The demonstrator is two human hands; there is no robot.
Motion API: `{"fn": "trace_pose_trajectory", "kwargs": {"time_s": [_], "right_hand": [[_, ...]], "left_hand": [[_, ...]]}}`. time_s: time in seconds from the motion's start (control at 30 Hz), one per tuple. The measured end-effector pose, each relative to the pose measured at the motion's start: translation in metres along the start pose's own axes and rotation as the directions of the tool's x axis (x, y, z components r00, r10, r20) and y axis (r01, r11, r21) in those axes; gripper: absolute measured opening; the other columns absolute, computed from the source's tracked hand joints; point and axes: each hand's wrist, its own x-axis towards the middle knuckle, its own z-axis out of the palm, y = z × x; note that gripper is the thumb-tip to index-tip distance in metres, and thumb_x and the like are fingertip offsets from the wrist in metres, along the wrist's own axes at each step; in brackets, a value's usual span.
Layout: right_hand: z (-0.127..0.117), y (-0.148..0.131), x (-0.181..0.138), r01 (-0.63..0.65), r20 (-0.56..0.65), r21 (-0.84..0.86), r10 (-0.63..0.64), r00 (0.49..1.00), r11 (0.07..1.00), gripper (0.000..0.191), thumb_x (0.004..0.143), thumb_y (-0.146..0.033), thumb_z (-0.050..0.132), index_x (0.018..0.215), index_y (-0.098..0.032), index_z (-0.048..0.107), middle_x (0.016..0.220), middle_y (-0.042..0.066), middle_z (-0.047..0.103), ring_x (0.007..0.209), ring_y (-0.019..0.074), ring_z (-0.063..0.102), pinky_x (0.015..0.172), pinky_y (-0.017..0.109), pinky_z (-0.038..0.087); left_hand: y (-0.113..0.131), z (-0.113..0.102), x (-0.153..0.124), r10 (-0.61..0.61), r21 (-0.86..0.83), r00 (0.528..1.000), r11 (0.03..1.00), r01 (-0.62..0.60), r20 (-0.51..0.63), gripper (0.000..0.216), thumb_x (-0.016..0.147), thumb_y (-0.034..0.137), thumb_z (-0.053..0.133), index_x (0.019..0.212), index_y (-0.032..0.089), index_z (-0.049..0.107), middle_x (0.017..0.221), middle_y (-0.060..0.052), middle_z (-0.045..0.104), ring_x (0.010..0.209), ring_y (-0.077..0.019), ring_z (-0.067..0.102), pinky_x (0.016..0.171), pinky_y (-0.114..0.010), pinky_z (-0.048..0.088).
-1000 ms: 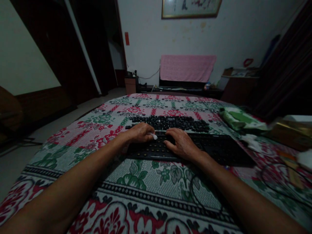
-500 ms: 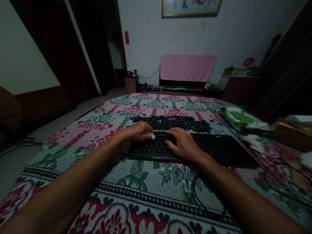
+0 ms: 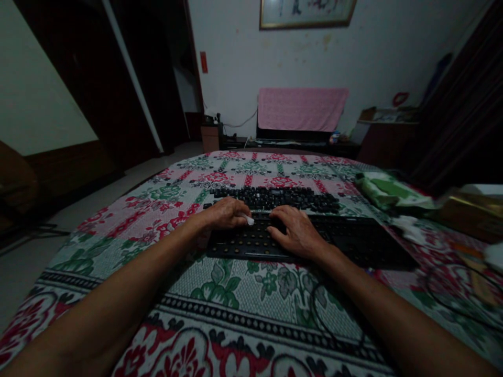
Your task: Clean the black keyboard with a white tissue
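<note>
A black keyboard (image 3: pixel 353 241) lies across a flowered bedspread (image 3: pixel 243 293); its left part shows bare key sockets. Just beyond it sits a row of loose black keycaps (image 3: pixel 283 198). My left hand (image 3: pixel 226 213) rests at the keyboard's far left edge, fingers closed on a small white thing (image 3: pixel 248 220) whose tip pokes out toward the right. My right hand (image 3: pixel 296 233) lies palm down on the keyboard's middle, fingers stretched left and close to that white tip.
A green-and-white packet (image 3: pixel 387 191) lies on the bed at right, with a gold-toned box (image 3: pixel 471 209) beyond it. A dark cable (image 3: pixel 451 293) loops near the right edge. A pink cloth (image 3: pixel 302 109) covers a screen by the far wall.
Both hands stay in much the same place on the keyboard; the left hand with the white thing has shifted only slightly.
</note>
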Motion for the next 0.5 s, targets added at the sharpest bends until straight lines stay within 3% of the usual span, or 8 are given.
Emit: {"fn": "trace_pose_trajectory", "kwargs": {"time_s": [0.13, 0.27, 0.4, 0.5], "right_hand": [[0.001, 0.0, 0.001, -0.004, -0.001, -0.005, 0.004, 1.0, 1.0, 0.029, 0.081, -0.036, 0.053, 0.104, -0.019, 0.058, 0.113, 0.008, 0.057, 0.104, 0.0226, 0.05, 0.089, 0.037, 0.037], [0.001, 0.001, 0.0, -0.005, 0.001, -0.006, 0.005, 1.0, 1.0, 0.03, 0.081, -0.037, 0.053, 0.105, -0.019, 0.058, 0.114, 0.008, 0.058, 0.105, 0.0229, 0.05, 0.09, 0.038, 0.036], [0.002, 0.001, -0.001, 0.004, -0.01, -0.003, -0.004, 1.0, 1.0, 0.03, 0.082, -0.037, 0.052, 0.105, -0.019, 0.057, 0.115, 0.008, 0.057, 0.105, 0.0225, 0.05, 0.09, 0.038, 0.036], [0.002, 0.001, -0.001, 0.006, -0.016, -0.007, -0.006, 1.0, 1.0, 0.03, 0.082, -0.037, 0.052, 0.106, -0.019, 0.057, 0.116, 0.008, 0.057, 0.106, 0.0224, 0.05, 0.091, 0.038, 0.036]], "left_hand": [[0.008, -0.001, 0.001, -0.046, 0.048, 0.999, 0.998, 0.047, -0.005, 0.024, 0.076, 0.024, 0.051, 0.095, 0.02, 0.067, 0.086, -0.002, 0.068, 0.077, -0.0148, 0.06, 0.068, -0.023, 0.04], [0.008, -0.007, 0.0, -0.041, 0.107, 0.997, 0.994, 0.034, 0.06, 0.022, 0.074, 0.024, 0.051, 0.089, 0.019, 0.067, 0.079, -0.002, 0.067, 0.07, -0.0144, 0.058, 0.063, -0.023, 0.038], [-0.002, -0.012, -0.007, -0.13, 0.006, 0.985, 0.991, 0.131, 0.117, 0.025, 0.076, 0.033, 0.052, 0.089, 0.018, 0.067, 0.075, 0.0, 0.066, 0.066, -0.013, 0.057, 0.059, -0.022, 0.036], [-0.004, -0.008, -0.008, -0.15, -0.071, 0.985, 0.985, 0.156, 0.087, 0.032, 0.078, 0.041, 0.052, 0.094, 0.018, 0.067, 0.078, -0.001, 0.067, 0.068, -0.0134, 0.058, 0.059, -0.021, 0.037]]}}
